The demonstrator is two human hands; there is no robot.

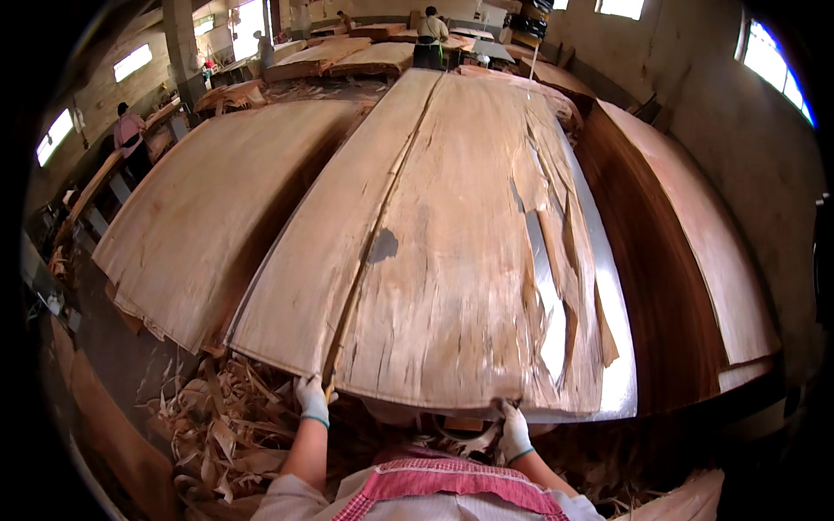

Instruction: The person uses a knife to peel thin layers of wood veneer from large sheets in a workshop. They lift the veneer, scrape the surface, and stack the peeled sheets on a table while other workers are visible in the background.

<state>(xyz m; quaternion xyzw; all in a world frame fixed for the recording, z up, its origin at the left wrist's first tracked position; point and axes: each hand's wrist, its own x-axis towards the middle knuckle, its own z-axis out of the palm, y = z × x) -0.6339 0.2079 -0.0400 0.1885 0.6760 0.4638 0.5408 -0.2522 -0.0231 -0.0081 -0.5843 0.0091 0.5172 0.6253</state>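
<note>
A large, pale brown wood veneer sheet lies before me on a shiny metal-topped table. Its right part is split into ragged strips, with metal showing through. Along its left side runs a long seam, beyond which lies a narrower veneer piece. A small hole breaks the surface beside the seam. My left hand, in a white glove, is closed on the near edge of the veneer by the seam. Also gloved, my right hand grips the near edge farther right; its fingertips are partly hidden.
Tall veneer stacks stand close on the left and right. Curled veneer scraps cover the floor at lower left. One co-worker stands beyond the table's far end, another at far left. More stacks fill the back.
</note>
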